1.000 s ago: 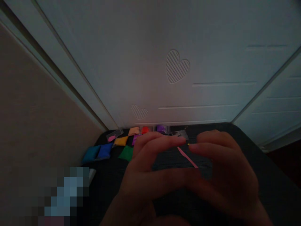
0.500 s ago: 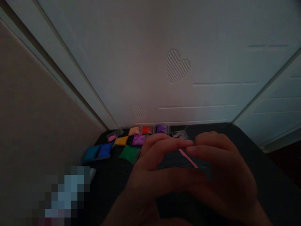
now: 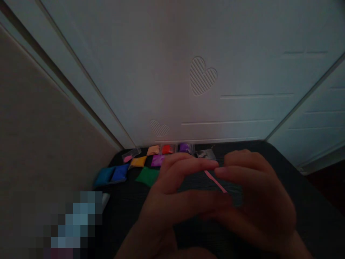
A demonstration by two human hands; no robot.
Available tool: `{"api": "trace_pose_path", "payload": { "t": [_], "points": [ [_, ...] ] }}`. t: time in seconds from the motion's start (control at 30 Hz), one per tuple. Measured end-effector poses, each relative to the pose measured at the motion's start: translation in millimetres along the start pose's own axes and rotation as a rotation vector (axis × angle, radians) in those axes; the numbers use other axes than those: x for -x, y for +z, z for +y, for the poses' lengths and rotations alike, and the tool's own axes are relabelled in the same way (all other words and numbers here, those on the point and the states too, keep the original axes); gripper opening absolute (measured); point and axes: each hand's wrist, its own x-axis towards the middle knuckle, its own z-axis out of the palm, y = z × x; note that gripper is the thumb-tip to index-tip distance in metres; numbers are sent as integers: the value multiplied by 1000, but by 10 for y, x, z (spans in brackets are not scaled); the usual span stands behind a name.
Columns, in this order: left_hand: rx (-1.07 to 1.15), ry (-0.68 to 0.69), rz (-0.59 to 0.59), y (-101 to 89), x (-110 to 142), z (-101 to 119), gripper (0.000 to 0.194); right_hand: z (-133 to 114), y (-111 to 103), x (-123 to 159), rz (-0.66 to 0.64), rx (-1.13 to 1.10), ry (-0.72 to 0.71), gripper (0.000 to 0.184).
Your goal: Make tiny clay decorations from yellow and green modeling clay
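Observation:
My left hand (image 3: pixel 175 194) and my right hand (image 3: pixel 261 194) are raised over the dark table, facing each other. The left index finger and thumb are spread, with the tabletop showing through the gap. On the right, the fingers curve toward the left hand and stand apart from the thumb. Both index fingertips almost meet. Lower down, the thumbs come together in blur and shadow; no object can be made out between them. Behind the hands lies a slim pink stick-like tool (image 3: pixel 215 181), partly covered by the fingers.
Small packets lie along the table's back left: teal (image 3: pixel 104 176), blue (image 3: pixel 120 173), green (image 3: pixel 147 176), yellow (image 3: pixel 138 162), red (image 3: pixel 167 149) and purple (image 3: pixel 185 148). A clear bag (image 3: pixel 207 154) lies behind the hands. A white panel (image 3: pixel 172 72) with embossed hearts rises behind the table.
My left hand has shifted slightly left and its fingertips have drawn a little away from the right. The right hand has barely moved. The packets and pink tool stay put.

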Motion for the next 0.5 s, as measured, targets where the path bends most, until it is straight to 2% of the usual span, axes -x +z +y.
{"api": "trace_pose_path", "payload": {
  "t": [0.1,0.23,0.33,0.4,0.5],
  "points": [
    [-81,10,-69,-3,2,19,41,-2,7,10,-2,-3,-15,53],
    [65,-56,-42,-18,-55,43,34,-3,5,34,51,44,-24,55],
    [178,-80,-85,-35,-114,52,26,5,-1,31,63,17,-19,57],
    [234,-114,-33,-18,-135,44,24,16,-2,19,98,-36,-2,58],
    [344,-167,132,45,-147,-5,22,33,9,-1,138,-93,23,58]
  ]
}}
